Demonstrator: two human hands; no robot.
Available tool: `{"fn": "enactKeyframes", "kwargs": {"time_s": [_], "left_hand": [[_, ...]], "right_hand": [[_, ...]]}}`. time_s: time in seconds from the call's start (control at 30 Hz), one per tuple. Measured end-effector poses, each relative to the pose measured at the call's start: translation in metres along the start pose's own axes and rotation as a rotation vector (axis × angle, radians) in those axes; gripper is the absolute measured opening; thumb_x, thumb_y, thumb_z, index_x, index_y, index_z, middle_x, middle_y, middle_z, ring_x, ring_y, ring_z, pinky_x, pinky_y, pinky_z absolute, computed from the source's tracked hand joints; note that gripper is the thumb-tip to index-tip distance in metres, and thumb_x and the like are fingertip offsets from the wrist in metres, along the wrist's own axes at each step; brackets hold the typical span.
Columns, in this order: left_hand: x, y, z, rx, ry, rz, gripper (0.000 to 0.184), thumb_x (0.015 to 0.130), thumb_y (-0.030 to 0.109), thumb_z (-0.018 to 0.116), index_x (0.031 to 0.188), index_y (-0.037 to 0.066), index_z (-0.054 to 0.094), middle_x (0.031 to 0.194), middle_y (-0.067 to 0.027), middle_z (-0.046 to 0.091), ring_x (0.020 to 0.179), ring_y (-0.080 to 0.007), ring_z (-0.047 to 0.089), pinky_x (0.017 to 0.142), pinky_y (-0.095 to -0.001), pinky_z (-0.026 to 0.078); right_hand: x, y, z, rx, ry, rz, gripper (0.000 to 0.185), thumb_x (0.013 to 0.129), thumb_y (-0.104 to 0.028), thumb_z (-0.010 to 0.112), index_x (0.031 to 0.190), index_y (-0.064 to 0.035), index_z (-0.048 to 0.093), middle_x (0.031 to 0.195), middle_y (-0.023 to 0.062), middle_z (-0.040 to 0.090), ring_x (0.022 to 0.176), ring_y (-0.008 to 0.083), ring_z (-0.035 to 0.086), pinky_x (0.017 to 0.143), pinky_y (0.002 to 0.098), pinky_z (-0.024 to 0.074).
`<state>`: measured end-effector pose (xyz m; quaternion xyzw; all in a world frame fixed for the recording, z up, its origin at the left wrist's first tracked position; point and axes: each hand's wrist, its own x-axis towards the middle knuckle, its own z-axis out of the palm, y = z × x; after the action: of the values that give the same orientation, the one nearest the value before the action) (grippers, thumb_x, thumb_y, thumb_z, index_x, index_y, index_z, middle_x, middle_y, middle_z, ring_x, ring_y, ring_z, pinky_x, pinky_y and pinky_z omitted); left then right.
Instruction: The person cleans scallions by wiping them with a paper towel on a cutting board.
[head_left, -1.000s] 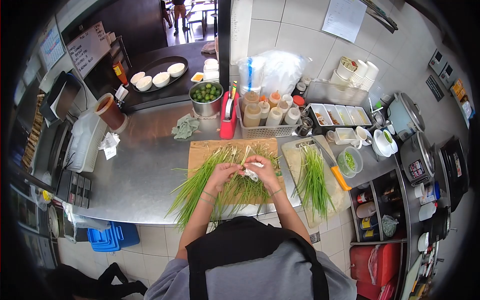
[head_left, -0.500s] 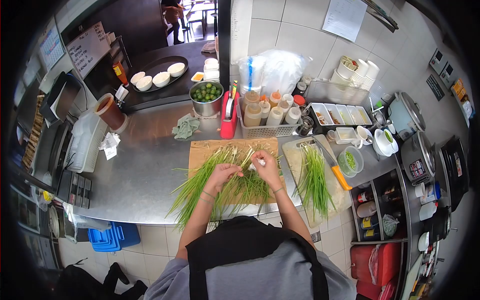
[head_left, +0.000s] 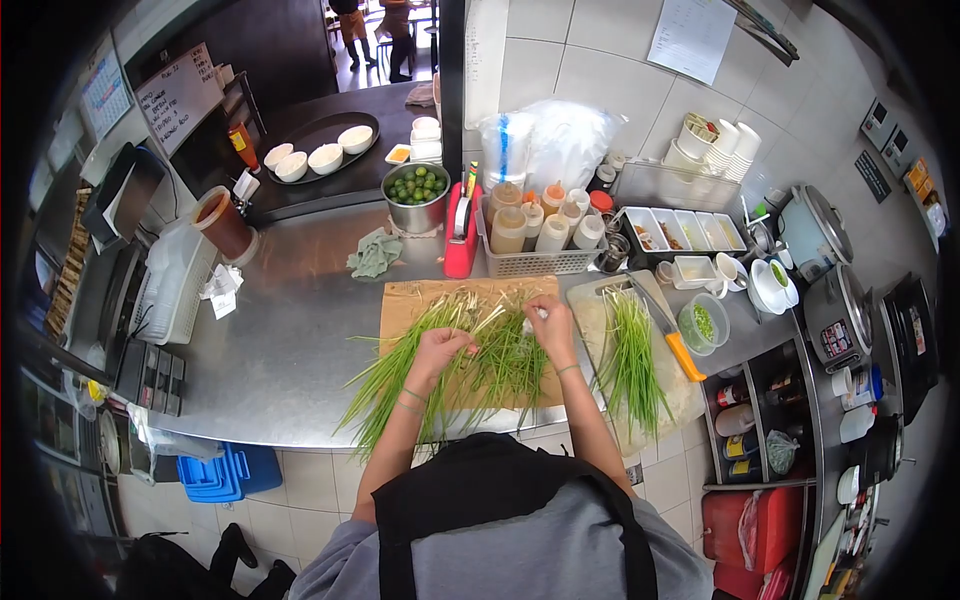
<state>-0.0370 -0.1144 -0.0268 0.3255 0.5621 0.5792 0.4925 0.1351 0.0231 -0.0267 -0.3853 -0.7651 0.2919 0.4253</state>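
Note:
Long spring onions (head_left: 415,335) lie spread over brown paper (head_left: 400,296) on the steel counter, their pale root ends pointing away from me. My left hand (head_left: 440,352) is closed on some spring onions near the middle of the pile; white ends show just beyond its fingers. To its right, my right hand (head_left: 552,325) is pinched over a small crumpled white piece (head_left: 531,324), perhaps tissue. Beside the paper, another bunch of spring onions (head_left: 628,345) rests on a cutting board (head_left: 590,310) with an orange-handled knife (head_left: 680,350).
Behind the paper stand a red tape dispenser (head_left: 462,235), a basket (head_left: 540,263) of squeeze bottles and a metal pot (head_left: 416,215) of green citrus. A tub of chopped greens (head_left: 704,323) is at the right. A green cloth (head_left: 374,253) lies left. Another person's legs (head_left: 235,550) show lower left.
My right hand has moved right, away from my left hand, with the white piece still in its fingers. My left hand has barely shifted. Two people now show beyond the hatch.

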Motion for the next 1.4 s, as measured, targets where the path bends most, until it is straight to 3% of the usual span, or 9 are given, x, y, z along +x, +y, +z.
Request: {"fn": "enactKeyframes", "kwargs": {"time_s": [0.2, 0.43, 0.63, 0.83, 1.03, 1.13, 1.17, 1.3, 1.4], "left_hand": [[0.002, 0.0, 0.01, 0.477, 0.217, 0.151, 0.012, 0.074, 0.011, 0.059, 0.072, 0.0, 0.064, 0.065, -0.0054, 0.065, 0.06, -0.0083, 0.061, 0.056, -0.0216, 0.045], [0.001, 0.002, 0.013, 0.293, 0.09, 0.132, 0.012, 0.073, 0.01, 0.059, 0.075, -0.001, 0.064, 0.066, -0.0054, 0.064, 0.061, -0.0072, 0.058, 0.056, -0.0207, 0.044], [-0.003, 0.01, 0.008, 0.064, -0.024, 0.078, 0.013, 0.075, 0.008, 0.059, 0.078, -0.004, 0.062, 0.069, -0.008, 0.064, 0.063, -0.0097, 0.058, 0.063, -0.0208, 0.044], [-0.007, 0.012, 0.0, 0.022, 0.01, 0.04, 0.011, 0.076, 0.007, 0.058, 0.076, -0.003, 0.062, 0.069, -0.0078, 0.063, 0.065, -0.0105, 0.058, 0.066, -0.022, 0.044], [-0.008, 0.019, 0.001, 0.015, -0.006, -0.011, 0.012, 0.078, 0.011, 0.059, 0.076, -0.001, 0.064, 0.069, -0.0053, 0.064, 0.061, -0.0068, 0.053, 0.061, -0.0196, 0.04], [-0.005, 0.013, 0.002, 0.022, -0.028, -0.027, 0.012, 0.078, 0.012, 0.06, 0.076, 0.001, 0.064, 0.069, -0.0033, 0.064, 0.058, -0.0045, 0.049, 0.058, -0.0188, 0.037], [-0.005, 0.011, 0.005, 0.019, -0.037, -0.022, 0.012, 0.078, 0.013, 0.06, 0.076, 0.001, 0.064, 0.069, -0.0028, 0.064, 0.058, -0.0039, 0.047, 0.057, -0.0186, 0.036], [-0.008, 0.011, 0.012, 0.054, -0.111, -0.039, 0.013, 0.078, 0.015, 0.062, 0.077, 0.002, 0.065, 0.071, -0.0027, 0.064, 0.06, -0.0027, 0.046, 0.057, -0.0177, 0.035], [-0.014, 0.021, 0.013, 0.039, -0.127, -0.056, 0.014, 0.079, 0.017, 0.062, 0.079, 0.004, 0.064, 0.071, 0.0002, 0.062, 0.06, -0.0017, 0.044, 0.054, -0.0174, 0.033]], "right_hand": [[-0.011, -0.043, -0.007, -0.118, -0.223, -0.25, 0.011, 0.07, -0.014, 0.065, 0.081, -0.0104, 0.065, 0.072, 0.0051, 0.052, 0.074, 0.0235, 0.051, 0.066, 0.0336, 0.0372], [-0.012, -0.042, -0.002, -0.196, -0.213, -0.296, 0.007, 0.07, -0.016, 0.065, 0.072, -0.0115, 0.061, 0.073, 0.0025, 0.051, 0.079, 0.0221, 0.05, 0.069, 0.0347, 0.0329], [-0.011, -0.036, 0.0, -0.028, -0.084, -0.219, 0.007, 0.071, -0.015, 0.064, 0.073, -0.011, 0.06, 0.073, 0.0032, 0.053, 0.077, 0.023, 0.05, 0.069, 0.0336, 0.0314], [0.0, -0.025, -0.015, -0.265, 0.043, -0.285, 0.008, 0.069, -0.014, 0.065, 0.072, -0.0081, 0.06, 0.069, 0.004, 0.053, 0.07, 0.0223, 0.051, 0.067, 0.0332, 0.0345], [-0.012, 0.007, 0.003, -0.031, -0.191, 0.008, 0.011, 0.073, -0.012, 0.066, 0.082, -0.0064, 0.064, 0.077, 0.0056, 0.062, 0.066, 0.0162, 0.056, 0.061, 0.0273, 0.041], [-0.019, -0.028, 0.002, 0.614, -0.319, 0.367, 0.013, 0.076, -0.012, 0.066, 0.085, -0.0024, 0.065, 0.082, 0.0042, 0.064, 0.07, 0.0098, 0.056, 0.064, 0.0221, 0.0418], [-0.021, -0.033, 0.002, 0.652, -0.355, 0.391, 0.014, 0.075, -0.012, 0.067, 0.082, -0.0001, 0.065, 0.076, 0.0009, 0.062, 0.07, 0.006, 0.054, 0.064, 0.0195, 0.0413], [-0.019, -0.031, 0.012, 0.705, -0.357, 0.463, 0.01, 0.076, -0.01, 0.065, 0.08, -0.0008, 0.065, 0.07, 0.0005, 0.061, 0.065, 0.0059, 0.054, 0.06, 0.0197, 0.0425], [-0.009, -0.034, 0.005, 0.929, -0.204, 0.522, 0.015, 0.078, -0.014, 0.065, 0.081, 0.0004, 0.065, 0.071, 0.0023, 0.061, 0.058, 0.0068, 0.053, 0.055, 0.02, 0.042]]}}
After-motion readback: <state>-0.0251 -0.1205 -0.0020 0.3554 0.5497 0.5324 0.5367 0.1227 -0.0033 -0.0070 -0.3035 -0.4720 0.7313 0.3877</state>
